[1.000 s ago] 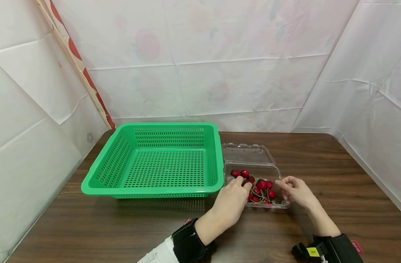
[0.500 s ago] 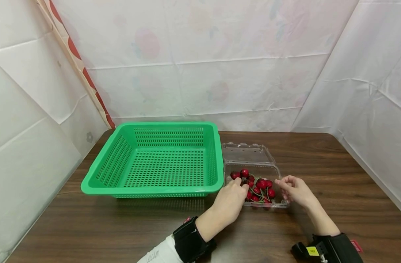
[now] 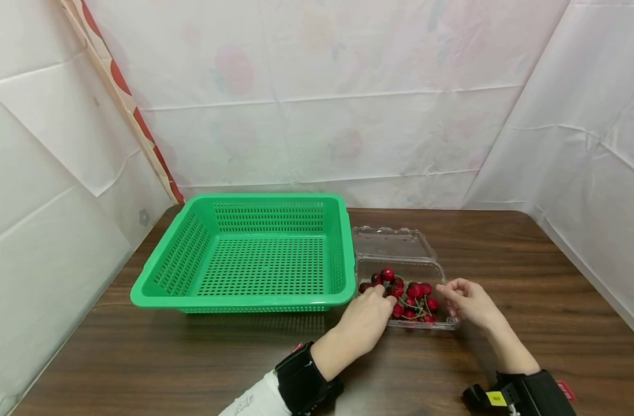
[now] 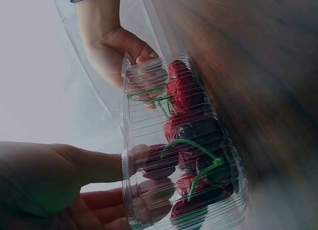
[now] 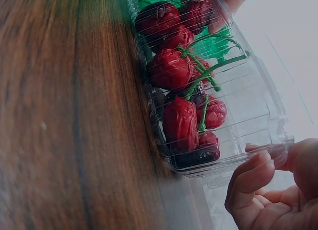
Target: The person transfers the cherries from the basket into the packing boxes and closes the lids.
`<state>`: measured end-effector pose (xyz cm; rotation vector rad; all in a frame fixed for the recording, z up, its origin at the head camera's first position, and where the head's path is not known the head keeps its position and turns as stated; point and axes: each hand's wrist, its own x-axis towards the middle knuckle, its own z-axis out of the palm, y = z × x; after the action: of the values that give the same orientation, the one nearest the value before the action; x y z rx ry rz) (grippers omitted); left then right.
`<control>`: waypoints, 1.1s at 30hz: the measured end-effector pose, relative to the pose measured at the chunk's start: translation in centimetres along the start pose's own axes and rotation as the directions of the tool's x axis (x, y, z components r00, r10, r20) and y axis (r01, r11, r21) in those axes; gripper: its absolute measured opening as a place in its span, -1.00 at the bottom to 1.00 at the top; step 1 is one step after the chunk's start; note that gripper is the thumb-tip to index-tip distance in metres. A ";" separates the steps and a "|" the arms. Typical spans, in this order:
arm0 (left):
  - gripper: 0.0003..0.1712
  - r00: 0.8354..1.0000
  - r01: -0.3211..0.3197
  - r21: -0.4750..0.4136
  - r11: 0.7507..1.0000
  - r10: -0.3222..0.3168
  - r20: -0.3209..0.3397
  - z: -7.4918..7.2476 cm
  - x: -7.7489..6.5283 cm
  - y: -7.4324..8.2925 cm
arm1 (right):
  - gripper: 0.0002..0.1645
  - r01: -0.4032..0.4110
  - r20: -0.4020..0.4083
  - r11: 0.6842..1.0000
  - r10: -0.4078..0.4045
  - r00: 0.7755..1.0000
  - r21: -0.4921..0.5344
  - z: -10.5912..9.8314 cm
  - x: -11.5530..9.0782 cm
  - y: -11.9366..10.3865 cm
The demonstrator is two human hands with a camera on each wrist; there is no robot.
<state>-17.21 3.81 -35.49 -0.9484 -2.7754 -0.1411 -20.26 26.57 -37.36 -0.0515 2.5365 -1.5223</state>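
Red cherries with green stems [image 3: 414,290] lie in a clear plastic clamshell box [image 3: 413,269], its lid [image 3: 392,245] folded back behind it. My left hand [image 3: 366,319] reaches over the box's front left part, fingers down among the fruit. Seen through the box wall in the left wrist view, the thumb and fingers pinch a dark cherry [image 4: 160,165]; the head view hides the fingertips. At the right rim, my right hand [image 3: 467,301] pinches the box edge between thumb and fingers, as the right wrist view also shows.
Left of the box, almost against it, stands a green perforated plastic basket [image 3: 244,303] with nothing in it. Both stand on a brown wooden table [image 3: 192,364]. White cloth sheets [image 3: 306,127] hang behind and at both sides.
My left hand has shifted slightly among the cherries, and a few at the box's left side have changed position. The right hand stays at the rim.
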 end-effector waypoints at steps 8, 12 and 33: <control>-0.87 1.000 0.000 0.011 1.000 0.000 0.009 0.1 0.0 0.0 | -0.63 -0.016 0.003 1.000 0.016 1.000 -0.005 -0.1 -0.1 0.1; -0.88 1.000 0.008 0.040 0.999 -0.008 -0.009 0.2 -0.1 0.0 | -0.63 -0.013 0.006 1.000 0.013 1.000 -0.011 0.0 -0.1 0.1; -0.84 0.973 0.073 0.072 0.995 -0.055 -0.222 -1.8 -2.5 0.3 | -0.63 -0.012 0.001 1.000 0.012 1.000 -0.021 -0.1 -0.3 0.0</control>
<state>-14.84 2.26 -34.29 -0.7733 -2.5877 -0.1349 -19.98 26.67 -37.24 -0.0404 2.5473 -1.4912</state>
